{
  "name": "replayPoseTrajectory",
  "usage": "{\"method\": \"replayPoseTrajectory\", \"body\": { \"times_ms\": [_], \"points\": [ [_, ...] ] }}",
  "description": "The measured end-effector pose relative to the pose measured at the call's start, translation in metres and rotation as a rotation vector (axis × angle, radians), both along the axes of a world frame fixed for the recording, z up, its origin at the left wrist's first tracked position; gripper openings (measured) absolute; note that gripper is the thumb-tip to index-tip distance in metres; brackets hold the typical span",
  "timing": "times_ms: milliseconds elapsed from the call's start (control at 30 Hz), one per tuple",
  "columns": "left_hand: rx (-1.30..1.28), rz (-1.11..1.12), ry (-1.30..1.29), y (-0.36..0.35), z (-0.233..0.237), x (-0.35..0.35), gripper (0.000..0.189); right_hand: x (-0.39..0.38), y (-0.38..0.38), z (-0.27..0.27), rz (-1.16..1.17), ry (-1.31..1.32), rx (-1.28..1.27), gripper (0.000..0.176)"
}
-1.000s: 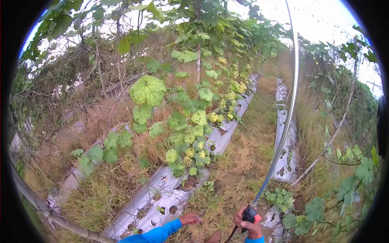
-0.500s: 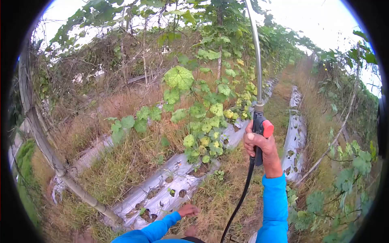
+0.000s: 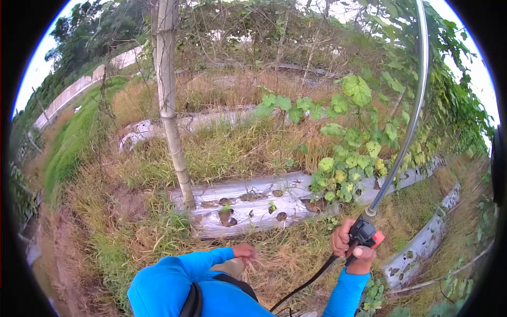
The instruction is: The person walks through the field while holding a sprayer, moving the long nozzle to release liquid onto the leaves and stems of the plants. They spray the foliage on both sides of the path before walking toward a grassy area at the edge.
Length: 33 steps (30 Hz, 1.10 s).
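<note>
My right hand is wrapped round the black handle of a spray wand. The wand has a red lever on its grip, and its long metal tube slants up to the right past the top edge of the view. A black hose runs from the handle down toward my body. Low in front of my waist, my left hand hangs with nothing in it, its fingers loosely extended and a little blurred. Beyond the wand stands a leafy climbing vine with green and yellowing leaves.
A bed covered in silvery plastic mulch with planting holes lies ahead. A wooden post rises at its left end. Another mulched strip is at right. Dry grass surrounds the beds, and a pale wall stands far left.
The view has swung left and down, bringing the post, green strip and wall further in. My right hand is lower, and the wand now tilts to the right.
</note>
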<state>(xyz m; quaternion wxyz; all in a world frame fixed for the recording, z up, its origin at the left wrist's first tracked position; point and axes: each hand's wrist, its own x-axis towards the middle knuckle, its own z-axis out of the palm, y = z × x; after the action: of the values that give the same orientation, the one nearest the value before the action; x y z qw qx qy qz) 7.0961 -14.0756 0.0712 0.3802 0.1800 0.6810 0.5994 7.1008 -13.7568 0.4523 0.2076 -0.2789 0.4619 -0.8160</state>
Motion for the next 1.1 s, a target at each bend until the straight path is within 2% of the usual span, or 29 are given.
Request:
{"method": "replayPoseTrajectory", "body": {
  "times_ms": [67,100,200,233,267,400,533,600,667,700,767,800,867,900,933,967,1033,1100],
  "points": [
    [-0.074,0.005,-0.015,-0.018,0.011,-0.003,0.038,0.010,-0.009,-0.007,0.077,-0.052,-0.009,0.050],
    [-0.055,0.039,-0.037,-0.028,0.003,-0.007,0.038,0.015,-0.014,-0.010,0.082,-0.058,-0.002,0.050],
    [-0.070,0.072,0.007,-0.051,0.021,-0.018,0.038,0.025,-0.023,-0.023,0.045,-0.037,0.005,0.049],
    [-0.137,0.156,-0.023,-0.054,0.032,-0.016,0.037,0.027,-0.028,-0.026,-0.042,-0.002,0.036,0.046],
    [-0.141,0.154,-0.016,-0.059,0.023,-0.018,0.037,0.027,-0.032,-0.031,-0.044,0.004,0.032,0.046],
    [-0.117,0.131,0.123,-0.078,0.043,-0.025,0.039,0.020,-0.059,-0.046,-0.257,0.138,0.094,0.035],
    [-0.311,0.099,0.094,-0.091,0.047,-0.018,0.042,0.014,-0.088,-0.060,-0.410,0.243,0.134,0.028],
    [-0.311,0.069,0.104,-0.107,0.046,-0.016,0.041,0.019,-0.104,-0.059,-0.437,0.185,0.075,0.027],
    [-0.110,0.017,0.279,-0.122,0.048,-0.006,0.039,0.026,-0.120,-0.052,-0.459,0.174,0.083,0.029],
    [-0.132,0.025,0.351,-0.130,0.043,-0.005,0.039,0.028,-0.128,-0.052,-0.338,0.130,0.042,0.032],
    [-0.084,0.055,0.266,-0.150,0.032,0.002,0.039,0.029,-0.140,-0.060,-0.087,0.079,-0.054,0.038],
    [-0.037,0.104,0.187,-0.161,0.028,0.006,0.039,0.031,-0.149,-0.066,-0.105,0.067,-0.048,0.038],
    [-0.005,0.110,0.120,-0.180,0.007,0.016,0.041,0.040,-0.163,-0.083,0.016,0.055,-0.151,0.039],
    [-0.047,0.153,0.045,-0.188,0.022,0.030,0.041,0.042,-0.167,-0.102,0.049,0.061,-0.163,0.040],
    [-0.091,0.193,-0.020,-0.195,0.032,0.035,0.042,0.053,-0.175,-0.111,0.035,0.051,-0.158,0.040],
    [-0.036,0.111,-0.017,-0.216,-0.017,0.031,0.042,0.063,-0.182,-0.119,-0.053,0.030,-0.148,0.040],
    [-0.034,0.102,-0.043,-0.225,-0.026,0.045,0.042,0.089,-0.195,-0.132,-0.262,-0.012,-0.088,0.039],
    [-0.003,0.108,-0.086,-0.235,-0.032,0.060,0.040,0.113,-0.206,-0.144,-0.303,-0.076,-0.084,0.039]
  ]
}}
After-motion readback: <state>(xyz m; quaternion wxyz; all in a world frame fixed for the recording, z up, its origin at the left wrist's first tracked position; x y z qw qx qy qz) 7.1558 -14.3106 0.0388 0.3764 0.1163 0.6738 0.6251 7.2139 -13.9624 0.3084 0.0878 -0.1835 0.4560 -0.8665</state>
